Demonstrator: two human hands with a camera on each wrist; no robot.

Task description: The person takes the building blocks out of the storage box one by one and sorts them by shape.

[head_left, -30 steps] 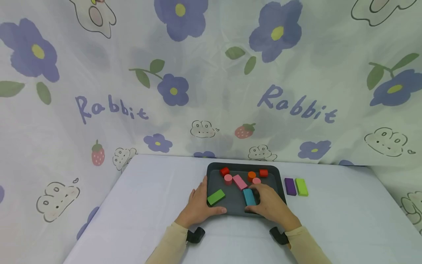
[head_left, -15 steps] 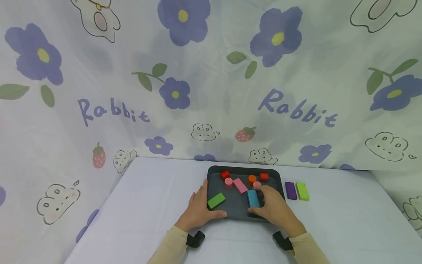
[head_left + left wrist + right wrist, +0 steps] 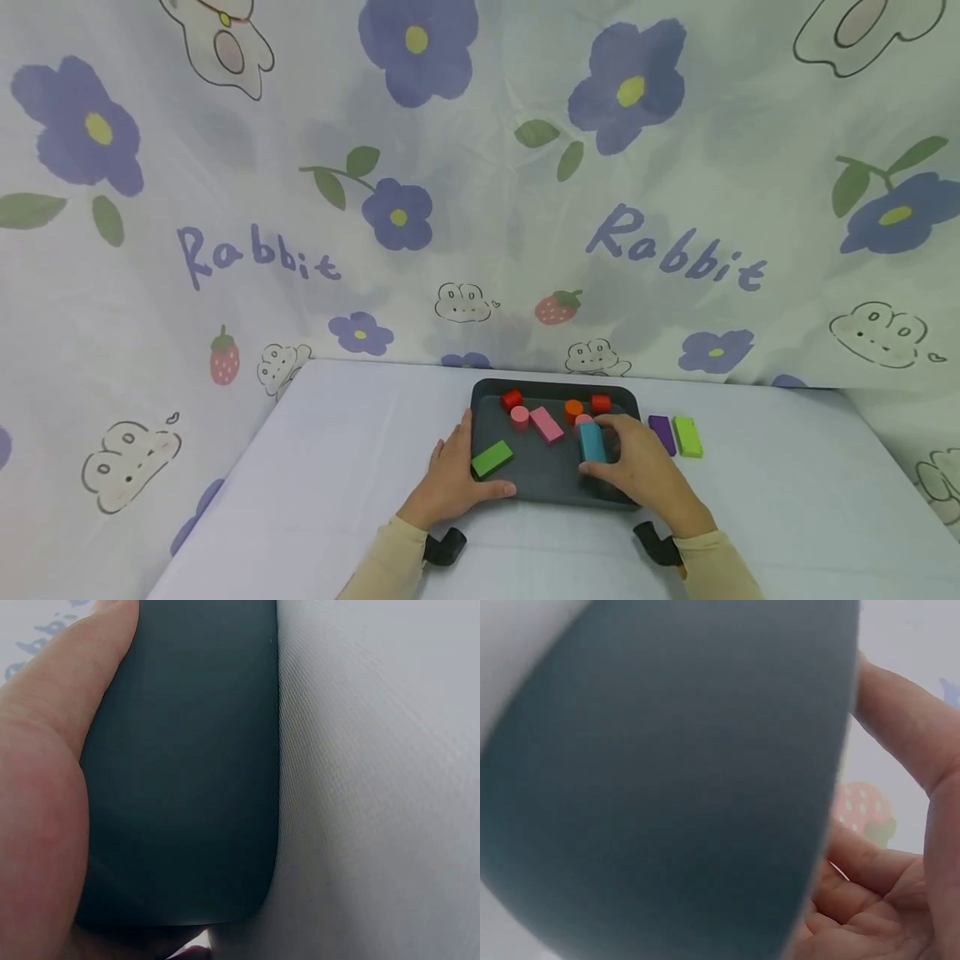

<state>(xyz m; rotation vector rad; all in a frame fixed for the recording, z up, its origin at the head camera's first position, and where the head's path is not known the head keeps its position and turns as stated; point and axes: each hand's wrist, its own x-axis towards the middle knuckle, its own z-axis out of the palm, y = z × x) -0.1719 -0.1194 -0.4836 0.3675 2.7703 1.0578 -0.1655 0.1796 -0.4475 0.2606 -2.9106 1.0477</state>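
In the head view, my right hand (image 3: 637,458) pinches a blue rectangular block (image 3: 592,442) between thumb and fingers, over the right part of a dark grey tray (image 3: 540,487). My left hand (image 3: 450,479) rests against the tray's front left corner, fingers straight along the left side and thumb on the front rim. Just right of those fingers lies a green block (image 3: 492,459). A pink block (image 3: 546,425) is near the tray's middle. In the right wrist view the tray wall (image 3: 675,780) hides the blue block.
Toward the tray's back are two red pieces (image 3: 512,399), an orange cylinder (image 3: 573,409) and pink cylinders (image 3: 520,417). On the white table (image 3: 337,467), right of the tray, lie a purple block (image 3: 662,434) and a lime block (image 3: 687,437). A printed curtain (image 3: 480,208) hangs behind.
My right hand has moved to the right with the blue block, from near the tray's middle toward its right side. The left hand stays at the corner. The head view has tilted slightly upward.
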